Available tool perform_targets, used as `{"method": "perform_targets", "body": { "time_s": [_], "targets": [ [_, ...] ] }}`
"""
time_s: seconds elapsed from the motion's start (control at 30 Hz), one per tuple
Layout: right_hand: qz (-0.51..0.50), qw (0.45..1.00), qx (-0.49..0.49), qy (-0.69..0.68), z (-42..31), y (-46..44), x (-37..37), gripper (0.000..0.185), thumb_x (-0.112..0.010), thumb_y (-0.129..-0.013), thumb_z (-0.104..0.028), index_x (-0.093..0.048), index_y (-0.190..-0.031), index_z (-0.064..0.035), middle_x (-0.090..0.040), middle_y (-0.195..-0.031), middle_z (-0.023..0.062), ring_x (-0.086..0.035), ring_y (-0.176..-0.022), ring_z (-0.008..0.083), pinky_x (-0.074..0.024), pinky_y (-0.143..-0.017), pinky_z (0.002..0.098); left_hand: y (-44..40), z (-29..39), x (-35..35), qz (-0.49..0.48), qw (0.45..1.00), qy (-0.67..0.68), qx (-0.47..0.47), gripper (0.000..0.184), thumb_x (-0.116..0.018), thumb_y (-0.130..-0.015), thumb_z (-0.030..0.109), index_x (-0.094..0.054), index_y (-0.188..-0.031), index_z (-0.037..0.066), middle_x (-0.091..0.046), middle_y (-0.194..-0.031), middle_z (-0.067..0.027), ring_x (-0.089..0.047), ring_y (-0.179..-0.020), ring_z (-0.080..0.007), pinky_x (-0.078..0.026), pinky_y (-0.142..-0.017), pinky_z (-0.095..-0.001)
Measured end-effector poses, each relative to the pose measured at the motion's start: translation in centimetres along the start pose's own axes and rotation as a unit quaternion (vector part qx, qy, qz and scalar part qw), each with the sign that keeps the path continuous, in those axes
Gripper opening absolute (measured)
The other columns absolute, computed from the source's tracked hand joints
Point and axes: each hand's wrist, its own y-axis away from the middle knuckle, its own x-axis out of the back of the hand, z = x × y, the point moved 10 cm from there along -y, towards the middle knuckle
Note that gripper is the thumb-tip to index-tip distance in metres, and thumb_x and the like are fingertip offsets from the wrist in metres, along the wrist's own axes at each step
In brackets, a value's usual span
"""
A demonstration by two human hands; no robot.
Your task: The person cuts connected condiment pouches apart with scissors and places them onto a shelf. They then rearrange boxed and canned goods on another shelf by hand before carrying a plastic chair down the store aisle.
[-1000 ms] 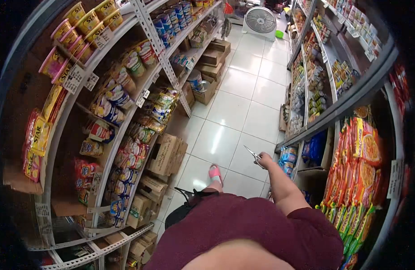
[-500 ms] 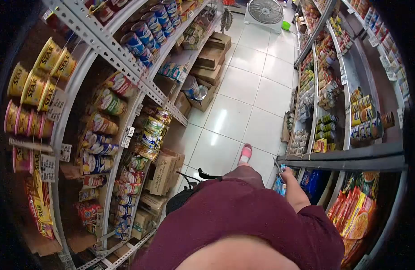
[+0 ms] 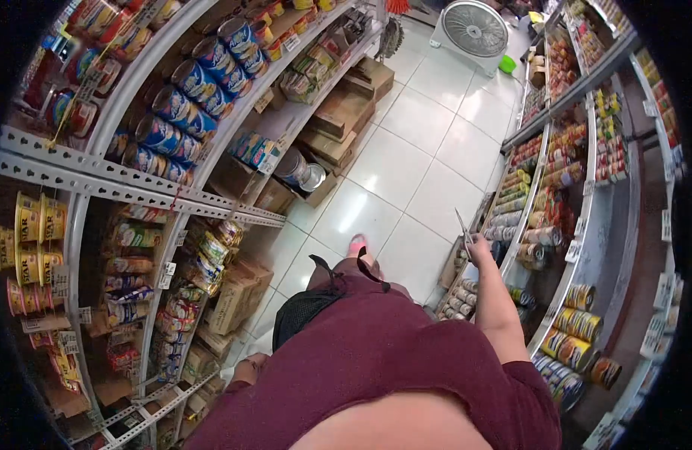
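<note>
My right hand [image 3: 477, 250] is closed around what looks like a pair of scissors [image 3: 461, 227], its pointed metal end directed forward along the aisle. That hand is held out beside the right-hand shelves, near rows of small cans [image 3: 503, 226]. Low on the other side, my left hand [image 3: 248, 368] shows only in part beside my maroon shirt; its fingers are too hidden to make out. A black mesh bag [image 3: 305, 319] hangs at my front.
White floor tiles [image 3: 383, 161] run between two shelf rows. Blue cans [image 3: 185, 112], yellow STAR tubs [image 3: 27, 232] and cardboard boxes [image 3: 237, 296] line the left. Yellow cans [image 3: 571, 322] stand on the right. A fan [image 3: 473, 31] and a green bowl [image 3: 507, 64] are ahead.
I have moved forward along the aisle, past the right rack's upright. My right hand is now raised beside the canned goods, with the scissors plainly showing. My left hand has come into view.
</note>
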Motion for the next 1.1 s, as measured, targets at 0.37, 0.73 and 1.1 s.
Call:
{"method": "perform_targets", "body": {
  "time_s": [0.37, 0.73, 1.1],
  "targets": [
    [-0.069, 0.996, 0.047, 0.035, -9.7, -20.5, 9.0, 0.058, -0.08, -0.059, -0.019, -0.055, -0.108, -0.0011, -0.062, -0.095, 0.0167, -0.059, -0.088, 0.026, -0.0475, -0.075, 0.0355, 0.6, 26.1, -13.9, -0.023, 0.999, -0.001, 0.035, 0.049, -0.057, -0.066, 0.014, -0.042, -0.108, -0.006, -0.045, -0.098, -0.0205, -0.053, -0.087, -0.0361, -0.047, -0.085, -0.0513],
    [-0.112, 0.99, -0.033, 0.072, -1.2, -35.8, 20.6, 0.031, -0.068, -0.074, -0.025, -0.064, -0.093, -0.001, -0.065, -0.084, 0.0176, -0.062, -0.075, 0.0282, -0.0488, -0.071, 0.037, 1.1, 42.3, -26.0, -0.184, 0.968, -0.17, -0.018, 0.049, -0.057, -0.065, 0.013, -0.038, -0.103, -0.011, -0.044, -0.097, -0.0225, -0.053, -0.084, -0.0367, -0.048, -0.082, -0.0518],
    [-0.13, 0.991, 0.001, 0.022, -14.1, -69.0, 29.4, 0.035, -0.073, -0.071, -0.015, -0.055, -0.099, -0.003, -0.058, -0.069, 0.0086, -0.053, -0.057, 0.0172, -0.0421, -0.046, 0.0316, 10.2, 50.5, -31.0, -0.115, 0.986, 0.065, 0.103, 0.035, -0.055, -0.068, 0.006, -0.048, -0.101, 0.009, -0.055, -0.077, -0.0073, -0.058, -0.068, -0.021, -0.05, -0.06, -0.043]
  ]
}}
